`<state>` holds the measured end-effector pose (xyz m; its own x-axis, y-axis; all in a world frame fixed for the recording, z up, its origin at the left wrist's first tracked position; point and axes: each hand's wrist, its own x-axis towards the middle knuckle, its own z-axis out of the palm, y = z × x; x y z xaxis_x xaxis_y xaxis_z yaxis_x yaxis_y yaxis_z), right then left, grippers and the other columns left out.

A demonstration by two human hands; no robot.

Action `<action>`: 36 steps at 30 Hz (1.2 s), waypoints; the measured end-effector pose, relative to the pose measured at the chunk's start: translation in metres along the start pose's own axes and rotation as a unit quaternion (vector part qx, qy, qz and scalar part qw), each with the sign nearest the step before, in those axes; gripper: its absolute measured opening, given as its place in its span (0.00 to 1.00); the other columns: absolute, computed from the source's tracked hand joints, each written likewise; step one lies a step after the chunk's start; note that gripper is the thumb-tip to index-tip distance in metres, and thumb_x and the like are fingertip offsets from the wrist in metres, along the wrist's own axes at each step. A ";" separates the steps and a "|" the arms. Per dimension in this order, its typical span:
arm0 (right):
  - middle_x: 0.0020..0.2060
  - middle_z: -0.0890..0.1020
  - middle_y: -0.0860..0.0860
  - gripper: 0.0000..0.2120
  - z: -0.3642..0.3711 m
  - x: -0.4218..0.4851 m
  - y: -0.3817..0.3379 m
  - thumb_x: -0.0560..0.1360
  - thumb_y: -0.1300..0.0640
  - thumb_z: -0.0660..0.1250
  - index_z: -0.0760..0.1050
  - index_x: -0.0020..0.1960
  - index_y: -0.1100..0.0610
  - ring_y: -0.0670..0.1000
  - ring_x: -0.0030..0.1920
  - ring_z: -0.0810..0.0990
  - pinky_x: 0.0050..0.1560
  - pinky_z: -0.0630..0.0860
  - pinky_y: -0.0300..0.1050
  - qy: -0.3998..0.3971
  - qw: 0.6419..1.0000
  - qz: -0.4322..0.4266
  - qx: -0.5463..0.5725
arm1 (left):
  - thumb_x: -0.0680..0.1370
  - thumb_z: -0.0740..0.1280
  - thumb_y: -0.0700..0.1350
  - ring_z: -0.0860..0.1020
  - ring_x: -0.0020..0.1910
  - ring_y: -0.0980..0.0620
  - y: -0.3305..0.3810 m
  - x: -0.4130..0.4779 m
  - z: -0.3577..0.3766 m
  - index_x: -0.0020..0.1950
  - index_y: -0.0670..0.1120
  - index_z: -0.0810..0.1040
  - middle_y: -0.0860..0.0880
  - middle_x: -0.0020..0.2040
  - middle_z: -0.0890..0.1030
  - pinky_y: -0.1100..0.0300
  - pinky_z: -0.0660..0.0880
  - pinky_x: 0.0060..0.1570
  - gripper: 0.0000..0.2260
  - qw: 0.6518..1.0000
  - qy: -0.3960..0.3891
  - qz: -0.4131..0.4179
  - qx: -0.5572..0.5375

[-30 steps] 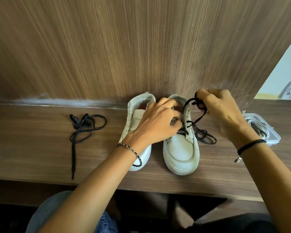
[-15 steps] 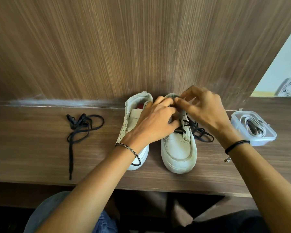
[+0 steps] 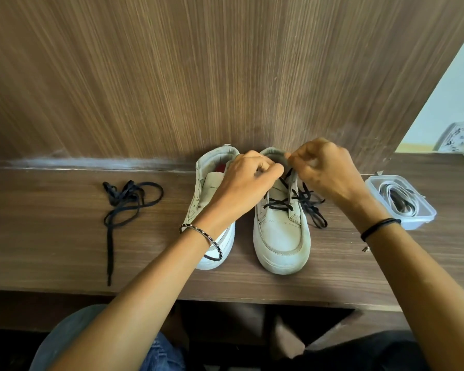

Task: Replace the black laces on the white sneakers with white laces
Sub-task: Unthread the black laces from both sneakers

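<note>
Right hand (image 3: 324, 172) pinching flat black lace (image 3: 300, 199), left hand (image 3: 245, 183) gripping scuffed white sneaker (image 3: 279, 236).

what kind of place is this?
Probably a home or office nook: a wood-laminate shelf set against a matching panel, with a pale painted wall at far right. No shop or workshop fittings are in view.

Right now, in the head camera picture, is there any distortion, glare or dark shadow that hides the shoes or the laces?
Head view: wide-angle bending curves the wooden table edge; the bright opening at the upper right is washed out; under the table it is nearly black. The right sneaker and loose black lace are evenly lit and sharp. The left hand covers part of the left sneaker.
</note>
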<state>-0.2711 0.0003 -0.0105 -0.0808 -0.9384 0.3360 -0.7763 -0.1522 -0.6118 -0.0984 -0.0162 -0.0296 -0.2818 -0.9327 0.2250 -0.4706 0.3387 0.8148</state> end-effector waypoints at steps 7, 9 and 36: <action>0.35 0.82 0.48 0.20 -0.002 -0.003 0.000 0.76 0.37 0.71 0.79 0.40 0.54 0.46 0.38 0.80 0.39 0.79 0.49 0.009 1.000 0.017 0.005 | 0.79 0.71 0.50 0.75 0.59 0.55 0.000 0.003 -0.003 0.36 0.47 0.79 0.56 0.55 0.79 0.57 0.66 0.60 0.13 0.997 -0.038 0.015 0.069; 0.39 0.83 0.48 0.19 -0.005 -0.003 -0.001 0.72 0.38 0.76 0.78 0.44 0.54 0.46 0.40 0.82 0.37 0.79 0.41 -0.032 0.999 0.027 -0.005 | 0.80 0.70 0.49 0.76 0.56 0.57 -0.001 0.003 -0.005 0.35 0.49 0.79 0.55 0.54 0.81 0.61 0.66 0.55 0.13 0.997 -0.035 0.023 0.057; 0.46 0.81 0.52 0.16 -0.014 -0.005 0.018 0.72 0.37 0.64 0.79 0.40 0.50 0.52 0.43 0.80 0.44 0.78 0.51 0.040 0.999 0.036 0.000 | 0.81 0.67 0.54 0.66 0.67 0.54 -0.005 -0.002 -0.008 0.55 0.53 0.85 0.55 0.64 0.73 0.53 0.69 0.53 0.09 0.942 -0.079 0.139 0.294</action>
<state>-0.2934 0.0066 -0.0128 -0.1857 -0.9193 0.3470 -0.7662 -0.0857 -0.6369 -0.0888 -0.0172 -0.0303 -0.5614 -0.7837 0.2656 -0.7293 0.6203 0.2888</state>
